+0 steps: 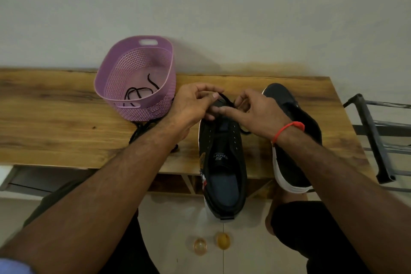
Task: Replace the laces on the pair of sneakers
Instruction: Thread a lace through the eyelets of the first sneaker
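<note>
Two hands meet at frame centre: left of them a perforated lilac plastic basket point(135, 78) holds a loose black lace point(142, 91). The left hand point(193, 104) and right hand point(255, 111) pinch a black shoelace point(226, 99) over the toe of an unlaced black sneaker point(222, 162) on the wooden table point(55, 118). Its black white-soled mate point(289, 140) lies at right.

2 black sneakers point(222, 162) point(293, 131) on table edge; black lace point(226, 98) at toe eyelets.

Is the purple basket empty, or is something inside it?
Not empty. A black lace lies coiled on the bottom of the basket, seen through its open top.
</note>
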Demonstrator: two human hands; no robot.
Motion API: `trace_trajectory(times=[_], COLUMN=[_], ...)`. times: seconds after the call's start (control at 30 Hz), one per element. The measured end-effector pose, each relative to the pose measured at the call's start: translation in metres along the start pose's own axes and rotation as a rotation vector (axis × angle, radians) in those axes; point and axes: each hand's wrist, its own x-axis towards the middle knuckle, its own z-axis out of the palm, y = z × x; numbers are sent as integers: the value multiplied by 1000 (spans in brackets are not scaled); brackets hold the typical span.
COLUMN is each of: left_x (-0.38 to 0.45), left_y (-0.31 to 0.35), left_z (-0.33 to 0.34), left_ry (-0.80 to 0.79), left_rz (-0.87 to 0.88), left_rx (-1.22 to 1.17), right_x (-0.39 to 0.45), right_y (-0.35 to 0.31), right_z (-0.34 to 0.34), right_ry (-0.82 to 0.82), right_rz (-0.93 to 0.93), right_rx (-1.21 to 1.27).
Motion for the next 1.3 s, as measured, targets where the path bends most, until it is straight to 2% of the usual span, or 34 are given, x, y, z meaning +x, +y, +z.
trace_trajectory(times=[0.07,0.13,0.23,0.37,0.43,0.6,0.73,1.1,1.3], left_x=[-1,-3,-4,-3,-2,-6,-6,-6,-3], left_y=[-2,-4,-4,-3,-5,-12,-17,-16,-16], left_z=[0,2,4,4,5,16,25,36,33], left_ry=[-36,-71,-76,-140,-135,-82,-33,-35,-88], left_rz=[4,6,27,41,86,224,187,127,117], left_rx=[90,190,301,381,509,721,783,749,739], right_x=[-4,-6,-5,-8,-11,-12,-13,-13,-12], right_y=[2,4,5,17,21,21,20,21,20], right_z=[6,9,4,-4,-6,-8,-9,-10,-5], right_ry=[-168,-229,-203,-189,-192,-208,-219,-258,-179], right_rz=[80,121,196,307,340,364,387,394,291], right_rx=[-117,-149,-55,268,397,536,599,605,337])
